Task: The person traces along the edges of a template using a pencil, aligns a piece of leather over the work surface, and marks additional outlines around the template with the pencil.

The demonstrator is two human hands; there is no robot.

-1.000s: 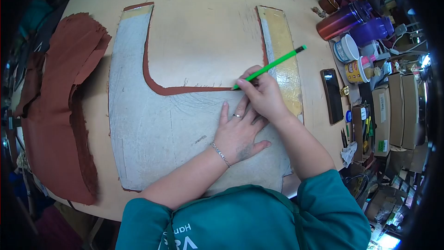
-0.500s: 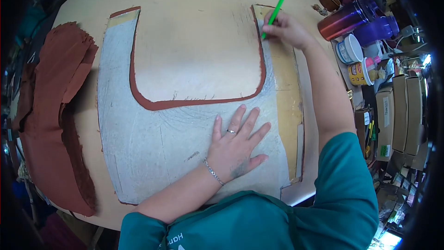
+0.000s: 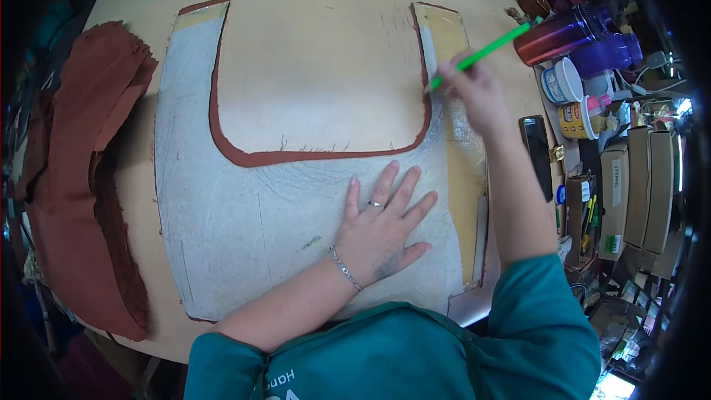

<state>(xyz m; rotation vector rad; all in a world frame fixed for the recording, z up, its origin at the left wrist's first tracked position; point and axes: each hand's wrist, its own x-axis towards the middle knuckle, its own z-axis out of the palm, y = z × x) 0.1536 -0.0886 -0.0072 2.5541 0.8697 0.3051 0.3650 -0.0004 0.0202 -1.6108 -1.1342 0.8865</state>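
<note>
My left hand (image 3: pixel 381 226) lies flat with fingers spread on a grey-white U-shaped pattern template (image 3: pixel 215 207), pressing near the middle below its curved cut-out. Reddish-brown fabric (image 3: pixel 326 155) shows from under the template as a thin border along the inner curve. In my right hand (image 3: pixel 478 96) is a green pencil (image 3: pixel 495 46), closed between the fingers. Its tip is at the inner edge of the template's right arm, and the other end slants up to the right. Yellowish patches (image 3: pixel 463 167) cover the template's right side.
A heap of reddish-brown fabric (image 3: pixel 70 200) lies at the table's left. Along the right edge stand a purple-orange bottle (image 3: pixel 555 35), a white tub (image 3: pixel 563 80) and a yellow tub (image 3: pixel 574 120). A dark phone (image 3: pixel 536 155) lies beside my right forearm. Boxes (image 3: pixel 613 200) stand farther right.
My right hand has moved down along the inner edge with the pencil, which now leans more to the right. My left hand stays in place on the template. The phone has come into view.
</note>
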